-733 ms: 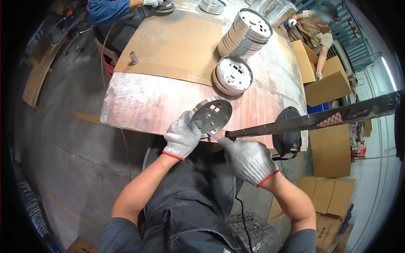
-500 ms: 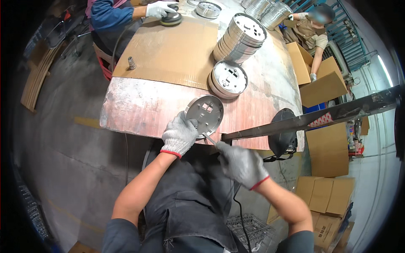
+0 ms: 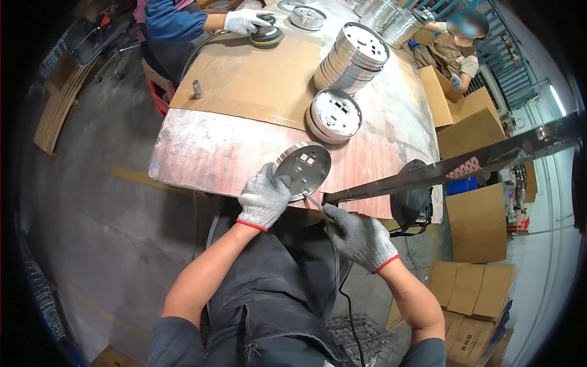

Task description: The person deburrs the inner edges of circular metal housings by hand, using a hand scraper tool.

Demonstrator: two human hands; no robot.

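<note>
My left hand [image 3: 265, 197], in a grey-white knit glove with a red cuff, grips a round shallow metal housing [image 3: 313, 173] by its left side. The housing is tilted up at the table's near edge, its inner face with small square holes and posts toward me. Gloved the same way, my right hand [image 3: 359, 237] is closed around a slim, file-like metal tool [image 3: 313, 200]. The tool's tip meets the lower rim of the housing; its handle end is hidden in my fist.
Beyond lie a short stack of housings [image 3: 334, 116] and a taller one [image 3: 351, 58]. Cardboard [image 3: 257, 79] covers the table's left, bearing a small metal fitting [image 3: 197, 89]. A dark bar [image 3: 428, 177] crosses at right. One co-worker's gloved hand holds a sander [image 3: 266, 35]; another person is beside an open carton [image 3: 474, 116].
My right hand has shifted slightly down and right with the tool. The housing is turned a little in my left hand. At the far right, the co-worker's hand has risen from the carton.
</note>
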